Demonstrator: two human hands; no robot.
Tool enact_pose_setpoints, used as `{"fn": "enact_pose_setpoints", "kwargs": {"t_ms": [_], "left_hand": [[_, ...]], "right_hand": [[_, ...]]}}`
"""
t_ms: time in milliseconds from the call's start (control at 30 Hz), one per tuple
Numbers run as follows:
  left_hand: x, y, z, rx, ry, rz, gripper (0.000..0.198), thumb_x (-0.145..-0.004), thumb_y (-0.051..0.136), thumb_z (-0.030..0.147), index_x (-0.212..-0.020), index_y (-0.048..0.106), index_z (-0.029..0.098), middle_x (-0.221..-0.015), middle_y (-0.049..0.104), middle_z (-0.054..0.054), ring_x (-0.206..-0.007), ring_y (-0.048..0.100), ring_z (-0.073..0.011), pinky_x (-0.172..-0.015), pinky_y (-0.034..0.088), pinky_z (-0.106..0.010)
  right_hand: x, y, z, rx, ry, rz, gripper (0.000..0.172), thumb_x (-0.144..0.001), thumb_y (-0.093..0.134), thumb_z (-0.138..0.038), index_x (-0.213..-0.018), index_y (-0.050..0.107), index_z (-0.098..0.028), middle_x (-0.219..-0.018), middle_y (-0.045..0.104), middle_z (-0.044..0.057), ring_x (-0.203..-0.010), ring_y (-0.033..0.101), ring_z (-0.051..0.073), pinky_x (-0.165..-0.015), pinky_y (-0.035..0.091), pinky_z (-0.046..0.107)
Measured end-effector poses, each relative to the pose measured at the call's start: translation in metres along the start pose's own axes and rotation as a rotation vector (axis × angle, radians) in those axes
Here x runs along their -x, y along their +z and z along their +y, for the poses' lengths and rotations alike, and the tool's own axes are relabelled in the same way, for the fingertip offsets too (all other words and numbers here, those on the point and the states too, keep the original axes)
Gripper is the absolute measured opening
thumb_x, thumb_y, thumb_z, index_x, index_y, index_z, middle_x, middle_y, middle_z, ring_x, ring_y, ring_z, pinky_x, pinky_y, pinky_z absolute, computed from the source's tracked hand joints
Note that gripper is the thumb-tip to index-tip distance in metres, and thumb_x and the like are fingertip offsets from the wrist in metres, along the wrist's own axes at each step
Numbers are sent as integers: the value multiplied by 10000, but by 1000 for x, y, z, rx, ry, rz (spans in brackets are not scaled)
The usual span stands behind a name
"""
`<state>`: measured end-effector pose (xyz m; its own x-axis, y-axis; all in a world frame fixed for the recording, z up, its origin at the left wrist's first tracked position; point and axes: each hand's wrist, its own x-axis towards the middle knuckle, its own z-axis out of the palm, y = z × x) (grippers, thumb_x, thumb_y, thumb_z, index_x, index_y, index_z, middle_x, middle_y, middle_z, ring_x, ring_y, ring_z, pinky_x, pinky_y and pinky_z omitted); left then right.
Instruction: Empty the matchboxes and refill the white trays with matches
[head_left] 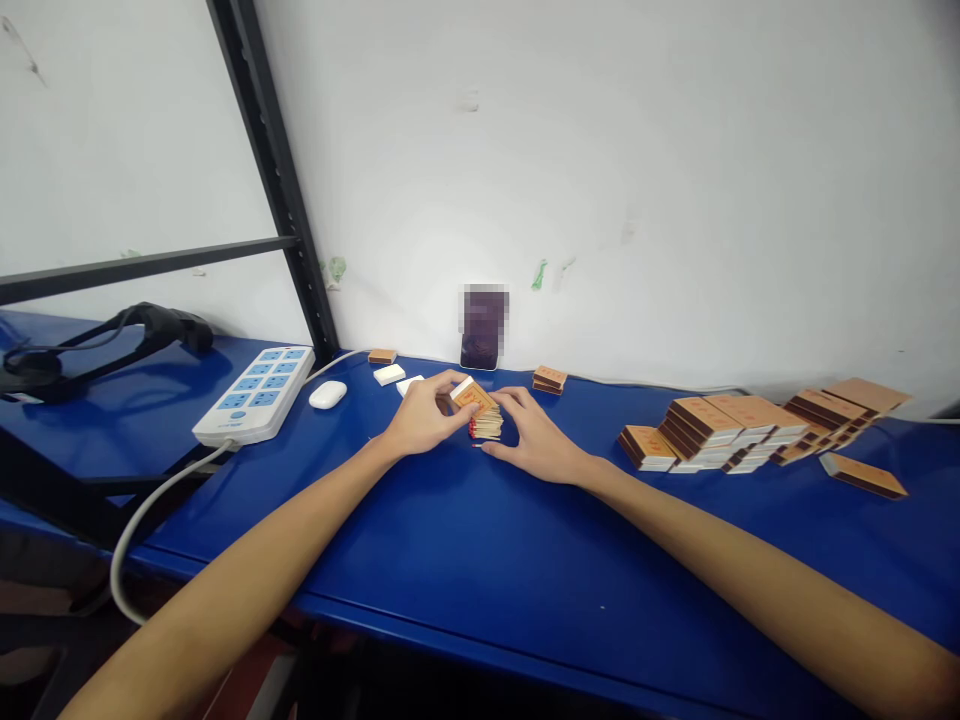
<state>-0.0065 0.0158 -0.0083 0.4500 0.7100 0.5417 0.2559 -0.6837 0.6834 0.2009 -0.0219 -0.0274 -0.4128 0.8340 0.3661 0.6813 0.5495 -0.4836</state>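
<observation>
My left hand [424,415] pinches an orange matchbox [471,394] above the blue table [465,560], near the back wall. Just under the box lies a small bundle of red-tipped matches [487,425], and my right hand [534,435] curls its fingers around that bundle from the right. Both hands meet at the table's middle, fingertips nearly touching.
Stacks of orange matchboxes [739,428] spread at the right, one loose box [864,476] beyond them. Loose boxes [549,379] and white trays [389,374] lie near the wall. A white power strip [255,394], a white earbud case [328,394] and a black shelf post [277,190] stand at the left.
</observation>
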Motion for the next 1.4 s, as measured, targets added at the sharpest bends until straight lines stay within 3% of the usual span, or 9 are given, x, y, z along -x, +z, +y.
{"fn": "enact_pose_setpoints", "kwargs": {"t_ms": [300, 567, 767, 833, 933, 1100, 1200, 1400], "left_hand": [[3, 0, 1, -78, 54, -51, 233, -855, 609, 324, -1019, 549, 170, -831, 714, -16, -712, 650, -159, -685, 503, -281], [1, -2, 6, -149, 165, -63, 221, -913, 570, 374, -981, 637, 174, -888, 576, -29, -756, 538, -144, -696, 461, -273], [1, -3, 8, -206, 188, -22, 263, -935, 551, 419, -1015, 623, 179, -662, 438, 43, -586, 415, -108, -576, 367, -240], [1, -2, 7, -203, 197, -5, 248, -939, 551, 398, -1038, 611, 179, -637, 451, 52, -562, 412, -101, -558, 360, -232], [2, -1, 5, -211, 274, 16, 212, -938, 569, 340, -1065, 604, 174, -759, 572, 15, -623, 484, -102, -611, 412, -232], [1, 2, -1, -229, 355, 105, 172, -923, 602, 290, -1048, 615, 173, -794, 614, -2, -656, 524, -106, -640, 448, -230], [1, 3, -1, -263, 372, 167, 161, -913, 617, 296, -1020, 627, 176, -753, 618, 6, -625, 532, -106, -618, 457, -230], [0, 3, 1, -293, 375, 219, 158, -909, 623, 274, -1021, 638, 164, -832, 680, -17, -643, 564, -100, -609, 464, -220]], "right_hand": [[-5, 7, 10, 22, -23, 56, 631, -804, 684, -439, -1361, 452, -253, -1271, 488, 110, -1209, 482, 304, -1019, 410, 505], [-7, 9, 11, 47, -14, 73, 553, -847, 631, -463, -1339, 470, -267, -1277, 518, 106, -1183, 501, 308, -973, 421, 503], [-5, 6, 6, 15, -1, 77, 558, -830, 651, -434, -1332, 481, -263, -1273, 538, 104, -1166, 506, 309, -978, 397, 514], [-3, 1, 4, -95, -42, 107, 537, -829, 651, -402, -1321, 495, -254, -1283, 543, 100, -1179, 502, 301, -997, 383, 507], [-4, -8, -2, -400, -57, 150, 381, -878, 581, -366, -1235, 573, -236, -1187, 616, 69, -1089, 564, 251, -967, 414, 443], [-14, -15, -11, -976, 232, 182, 226, -792, 711, -377, -932, 704, -200, -759, 687, 3, -730, 635, 166, -752, 477, 317], [-17, -12, -14, -1148, 332, 197, 237, -706, 794, -379, -824, 690, -202, -754, 707, 4, -755, 679, 168, -776, 498, 312], [-18, -6, -16, -1288, 409, 201, 207, -721, 791, -360, -795, 692, -194, -901, 756, 55, -930, 696, 185, -987, 477, 351]]}}
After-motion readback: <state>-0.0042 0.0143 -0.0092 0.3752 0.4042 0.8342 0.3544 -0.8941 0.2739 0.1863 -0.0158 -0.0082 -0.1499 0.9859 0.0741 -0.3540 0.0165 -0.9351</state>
